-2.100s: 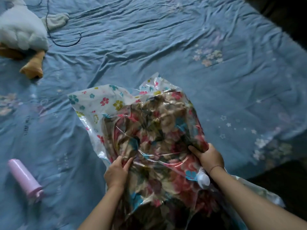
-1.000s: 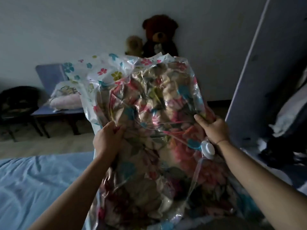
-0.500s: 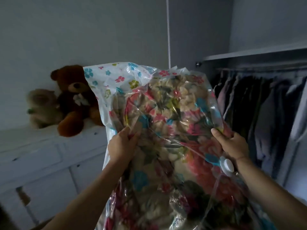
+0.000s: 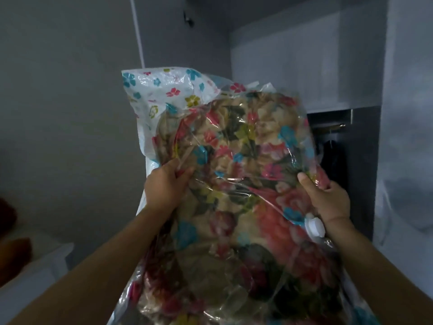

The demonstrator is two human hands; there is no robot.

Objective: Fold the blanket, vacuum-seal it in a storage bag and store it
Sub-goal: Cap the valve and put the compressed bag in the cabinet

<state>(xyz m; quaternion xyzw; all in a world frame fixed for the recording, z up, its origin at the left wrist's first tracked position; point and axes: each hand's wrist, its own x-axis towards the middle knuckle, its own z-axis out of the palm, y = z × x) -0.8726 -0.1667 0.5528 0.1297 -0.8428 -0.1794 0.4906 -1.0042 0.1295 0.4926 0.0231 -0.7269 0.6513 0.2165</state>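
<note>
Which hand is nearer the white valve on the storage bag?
Right. The right hand grips the bag edge just above the valve; the left hand grips the opposite edge.

Clear crinkled plastic storage bag [image 4: 164,90] with a white flower-printed upper edge, held upright in the air, tightly wrapped around a folded floral blanket [image 4: 234,184] in beige, red and blue, round white valve [image 4: 315,227] at its right side

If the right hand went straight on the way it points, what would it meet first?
Probably the dark wardrobe opening just beyond the right hand, which grips the storage bag; depth is unclear.
</note>
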